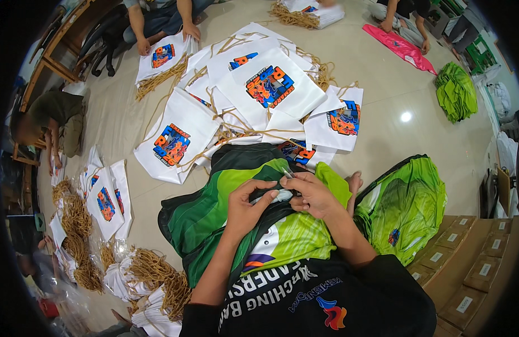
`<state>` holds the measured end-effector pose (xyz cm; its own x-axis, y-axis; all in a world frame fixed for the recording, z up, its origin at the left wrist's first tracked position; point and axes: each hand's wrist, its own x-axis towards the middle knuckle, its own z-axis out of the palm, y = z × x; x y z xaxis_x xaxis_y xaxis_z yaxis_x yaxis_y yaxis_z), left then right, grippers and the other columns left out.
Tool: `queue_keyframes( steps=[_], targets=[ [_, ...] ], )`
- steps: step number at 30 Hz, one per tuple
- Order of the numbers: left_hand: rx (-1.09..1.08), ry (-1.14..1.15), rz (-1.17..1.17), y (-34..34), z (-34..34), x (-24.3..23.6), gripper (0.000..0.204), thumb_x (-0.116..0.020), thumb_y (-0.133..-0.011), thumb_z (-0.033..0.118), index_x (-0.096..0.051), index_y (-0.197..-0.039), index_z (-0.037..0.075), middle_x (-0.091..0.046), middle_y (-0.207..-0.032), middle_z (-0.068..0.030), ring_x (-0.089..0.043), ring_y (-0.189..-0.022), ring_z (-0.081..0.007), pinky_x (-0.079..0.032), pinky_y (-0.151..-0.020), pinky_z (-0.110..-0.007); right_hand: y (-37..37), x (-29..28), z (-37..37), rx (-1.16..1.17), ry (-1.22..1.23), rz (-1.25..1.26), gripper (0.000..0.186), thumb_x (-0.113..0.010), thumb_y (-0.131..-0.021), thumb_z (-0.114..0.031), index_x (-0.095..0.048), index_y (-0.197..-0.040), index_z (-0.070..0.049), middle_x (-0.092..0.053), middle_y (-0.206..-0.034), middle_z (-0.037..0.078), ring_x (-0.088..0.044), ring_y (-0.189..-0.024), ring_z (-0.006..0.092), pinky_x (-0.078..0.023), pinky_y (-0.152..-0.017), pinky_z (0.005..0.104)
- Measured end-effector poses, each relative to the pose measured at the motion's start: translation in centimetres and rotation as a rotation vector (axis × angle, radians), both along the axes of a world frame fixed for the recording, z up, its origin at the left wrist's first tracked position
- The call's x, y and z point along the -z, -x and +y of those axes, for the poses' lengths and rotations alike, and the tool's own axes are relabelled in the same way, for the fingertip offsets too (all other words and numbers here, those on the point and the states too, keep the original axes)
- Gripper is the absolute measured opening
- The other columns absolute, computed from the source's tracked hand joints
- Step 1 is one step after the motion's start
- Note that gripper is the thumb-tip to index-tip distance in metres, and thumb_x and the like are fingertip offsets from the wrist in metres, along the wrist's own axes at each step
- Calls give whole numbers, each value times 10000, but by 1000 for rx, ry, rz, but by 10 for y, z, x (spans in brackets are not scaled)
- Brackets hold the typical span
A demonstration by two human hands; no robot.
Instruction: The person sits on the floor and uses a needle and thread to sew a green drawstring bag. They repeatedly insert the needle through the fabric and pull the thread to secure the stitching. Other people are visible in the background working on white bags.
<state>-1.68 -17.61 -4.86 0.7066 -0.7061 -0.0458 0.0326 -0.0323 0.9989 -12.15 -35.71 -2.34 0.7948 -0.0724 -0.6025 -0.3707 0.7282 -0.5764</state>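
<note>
Across my lap lies a green jersey (200,210) with dark green and lime panels and dark edging. My left hand (245,208) is closed in a pinch on its dark edge, thumb and forefinger facing my other hand. Close beside it, my right hand (310,194) grips a small silvery tool (287,173), its end sticking out past the fingertips; its exact kind is too small to make out. The fingers of both hands partly hide the cloth between them. Just beyond the jersey spreads a heap of white drawstring bags (304,101) with colourful prints and tan cords.
A lime jersey pile (408,205) lies at my right, near cardboard boxes (453,275). Farther right are a green bundle (456,92) and a pink garment (397,48) by a seated person. More white bags (105,202) and tan cords (152,269) lie left; other people sit around.
</note>
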Motion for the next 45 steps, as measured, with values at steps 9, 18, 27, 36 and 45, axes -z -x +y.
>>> queue_keyframes(
  steps=[9,18,27,36,45],
  targets=[
    [20,52,168,-4,5,9,108,-748,-1002,91,-707,-1058,8,-721,-993,-16,-619,-888,-71,-487,-820,-249,-3,4,1,4,24,7,197,-716,-1015,-191,-574,-902,-115,-452,-720,-75,-337,-466,9,-255,-410,224],
    [-27,60,237,-5,3,22,152,-659,-1087,201,-615,-1032,66,-567,-860,71,-429,-741,-11,-347,-674,-206,-4,34,4,53,601,-78,250,-727,-1023,-263,-606,-926,-68,-577,-759,4,-456,-497,120,-371,-462,291],
    [-55,64,197,-2,-2,12,167,-561,-1139,227,-546,-1065,78,-494,-862,80,-362,-727,-5,-299,-625,-211,6,-22,35,22,1474,-293,198,-712,-992,-176,-614,-1083,-30,-725,-931,154,-751,-774,338,-575,-647,426],
    [-21,-19,132,0,1,3,187,-519,-1155,251,-502,-1101,73,-509,-888,43,-388,-764,-25,-334,-657,-213,6,-29,40,-30,1620,-345,205,-767,-916,-156,-640,-1049,-64,-729,-899,113,-748,-714,287,-580,-603,406],
    [-47,-4,24,8,-2,10,185,-497,-1163,252,-486,-1117,72,-536,-873,34,-447,-766,-35,-381,-665,-231,-1,-18,41,0,1656,-338,190,-763,-912,-162,-648,-1033,-72,-721,-868,108,-729,-683,298,-573,-585,408]
  ],
)
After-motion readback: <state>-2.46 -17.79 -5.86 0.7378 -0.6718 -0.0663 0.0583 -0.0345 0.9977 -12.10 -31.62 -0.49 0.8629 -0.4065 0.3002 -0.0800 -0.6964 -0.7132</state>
